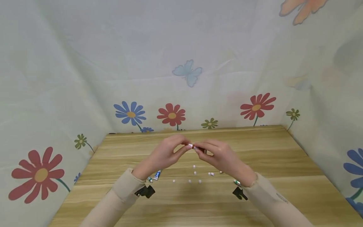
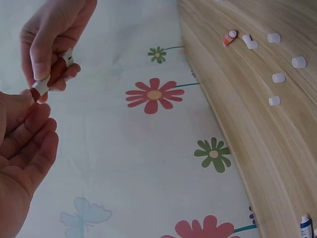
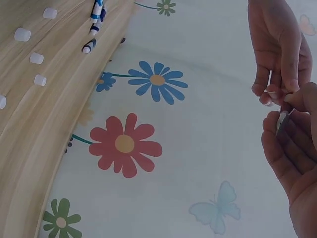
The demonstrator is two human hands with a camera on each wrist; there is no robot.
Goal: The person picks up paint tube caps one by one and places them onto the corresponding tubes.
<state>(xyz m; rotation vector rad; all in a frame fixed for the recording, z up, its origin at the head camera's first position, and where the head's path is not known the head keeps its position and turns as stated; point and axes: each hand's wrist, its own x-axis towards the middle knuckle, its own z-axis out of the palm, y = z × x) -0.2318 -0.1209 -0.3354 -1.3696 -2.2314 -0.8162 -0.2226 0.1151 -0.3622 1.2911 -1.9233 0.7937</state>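
Note:
Both hands are raised above the table, meeting at a small reddish-brown paint tube (image 2: 58, 69). My right hand (image 1: 221, 156) holds the tube's body between thumb and fingers. My left hand (image 1: 168, 152) pinches the tube's other end, where a bit of white (image 1: 190, 145) shows in the head view. Fingers cover much of the tube, and whether a cap is on it I cannot tell. Below the hands, several small white caps (image 1: 194, 173) are scattered on the wooden table (image 1: 193, 208).
A blue paint tube (image 1: 157, 175) and a green-banded one (image 1: 149, 179) lie on the left. Another green-marked tube (image 1: 237, 182) lies by the right forearm. An orange-red tube (image 2: 230, 37) shows in the left wrist view. Flower-printed cloth (image 1: 198, 104) stands behind the table.

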